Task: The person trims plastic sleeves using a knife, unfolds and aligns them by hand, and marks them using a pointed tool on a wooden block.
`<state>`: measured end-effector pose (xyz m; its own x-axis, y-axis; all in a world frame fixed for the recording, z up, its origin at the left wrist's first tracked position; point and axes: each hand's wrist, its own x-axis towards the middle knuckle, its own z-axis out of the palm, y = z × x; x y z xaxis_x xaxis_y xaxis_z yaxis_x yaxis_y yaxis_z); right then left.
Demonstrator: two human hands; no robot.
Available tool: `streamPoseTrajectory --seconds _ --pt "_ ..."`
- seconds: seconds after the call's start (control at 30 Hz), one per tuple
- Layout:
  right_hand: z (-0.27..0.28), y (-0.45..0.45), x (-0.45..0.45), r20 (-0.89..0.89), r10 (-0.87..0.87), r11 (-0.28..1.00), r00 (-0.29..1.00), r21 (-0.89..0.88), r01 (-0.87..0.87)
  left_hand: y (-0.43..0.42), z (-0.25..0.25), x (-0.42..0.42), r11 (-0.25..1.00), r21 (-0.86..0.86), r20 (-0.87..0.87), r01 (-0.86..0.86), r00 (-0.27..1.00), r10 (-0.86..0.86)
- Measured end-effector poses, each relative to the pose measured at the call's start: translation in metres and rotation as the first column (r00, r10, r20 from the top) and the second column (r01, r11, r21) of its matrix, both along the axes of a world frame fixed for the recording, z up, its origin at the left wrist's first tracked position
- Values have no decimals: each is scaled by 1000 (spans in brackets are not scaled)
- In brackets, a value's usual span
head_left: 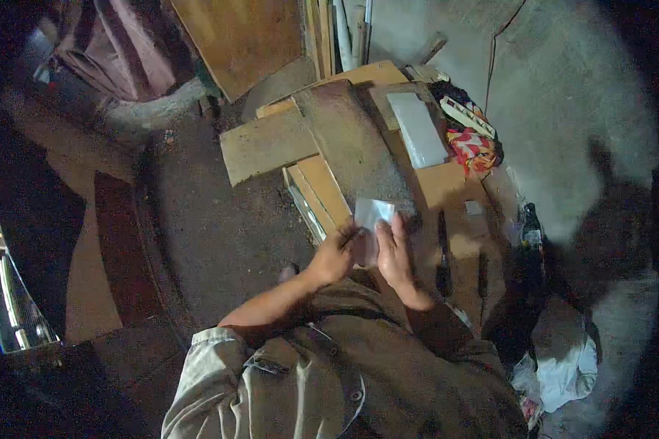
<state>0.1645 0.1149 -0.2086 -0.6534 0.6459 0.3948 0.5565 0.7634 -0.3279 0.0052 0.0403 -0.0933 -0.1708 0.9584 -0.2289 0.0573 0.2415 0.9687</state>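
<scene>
A small translucent plastic bag (373, 212) is held in front of my body, with its top edge upright and shiny. My left hand (334, 254) pinches its left side, fingers closed. On its right side, my right hand (394, 256) grips it with the thumb laid along the front. The bag's lower part shows between the two hands. Just beyond it lies a worn board (351, 139), and left of that is an open wooden box or drawer (315, 192).
A stack of white plastic bags (417, 132) lies on the boards at right, beside a patterned red cloth (472, 150). A dark bottle (531, 223) stands by the wall. A flat wooden board (267, 146) lies at left, and a white sack (567, 373) sits lower right.
</scene>
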Motion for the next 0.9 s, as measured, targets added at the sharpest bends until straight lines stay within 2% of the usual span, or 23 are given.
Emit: streamPoseTrajectory --seconds 0.03,0.07,0.1,0.13,0.2,0.23,0.27,0.3,0.33,0.4,0.43,0.5,0.53,0.57,0.6,0.63,0.67,0.7,0.73,0.8,0.83,0.87,0.9 --pt "38 -3 -5 -232 -120 879 965 -478 -6 0 1 2 1000 1 0 0 1000 0" --pt "51 -6 -14 -378 -312 636 872 -765 -104 1 2 3 996 -46 107 -82 990 87" --pt "65 -10 -24 -430 -589 364 684 -897 -251 2 3 4 982 -102 210 -158 962 176" --pt "71 -11 -22 -429 -589 363 685 -898 -250 2 5 2 982 -103 210 -159 961 178" --pt "81 -13 -16 -436 -503 303 746 -897 -321 7 9 -4 983 -119 659 -140 729 184" --pt "85 -13 -14 -435 -504 304 746 -898 -319 9 9 -4 988 -117 709 -104 687 156" --pt "87 -12 -14 -492 -440 277 751 -870 -407 9 11 -4 988 -117 711 -103 686 155" --pt "89 -12 -14 -549 -375 244 747 -836 -491 7 15 -4 991 -128 681 -40 722 117" --pt "85 -12 -13 -549 -374 246 748 -836 -490 7 20 -4 990 -141 651 21 755 77" --pt "69 -14 -9 -527 -224 479 820 -792 -378 5 28 -6 982 -185 621 42 779 84" --pt "69 -15 -10 -560 -87 603 824 -688 -404 6 51 -9 954 -291 549 71 829 105" --pt "71 -19 -11 -541 -105 663 835 -664 -346 5 15 1 979 -200 671 -33 723 161" --pt "78 -21 -13 -523 -127 718 843 -635 -285 4 31 -1 979 -200 673 -33 722 162" --pt "92 -26 -12 -555 -116 644 823 -673 -363 4 60 -6 963 -268 611 -9 772 177" --pt "101 -30 -9 -554 -114 644 825 -674 -364 2 63 -8 953 -302 579 -1 794 184" --pt "109 -35 -6 -411 -178 459 894 -838 -294 1 66 -11 942 -336 547 7 816 189" --pt "125 -37 -7 -251 -205 249 946 -948 -198 0 50 -12 982 -191 767 11 626 142" --pt "147 -39 -7 -305 -98 275 947 -923 -269 -2 38 -13 999 -47 919 -27 391 54" --pt "154 -40 -4 -304 -94 271 948 -924 -270 -6 41 -16 998 -50 919 -32 390 59" --pt "161 -36 10 -224 190 393 956 -875 -283 -15 54 -23 999 26 953 46 301 -39" --pt "163 -34 13 -315 120 287 941 -897 -337 -19 56 -24 998 47 958 40 280 -57" --pt "166 -32 20 -317 124 281 940 -898 -339 -24 60 -25 998 43 958 35 281 -51" --pt "172 -30 28 -308 -69 289 949 -916 -277 -30 64 -26 997 61 952 53 299 -74"
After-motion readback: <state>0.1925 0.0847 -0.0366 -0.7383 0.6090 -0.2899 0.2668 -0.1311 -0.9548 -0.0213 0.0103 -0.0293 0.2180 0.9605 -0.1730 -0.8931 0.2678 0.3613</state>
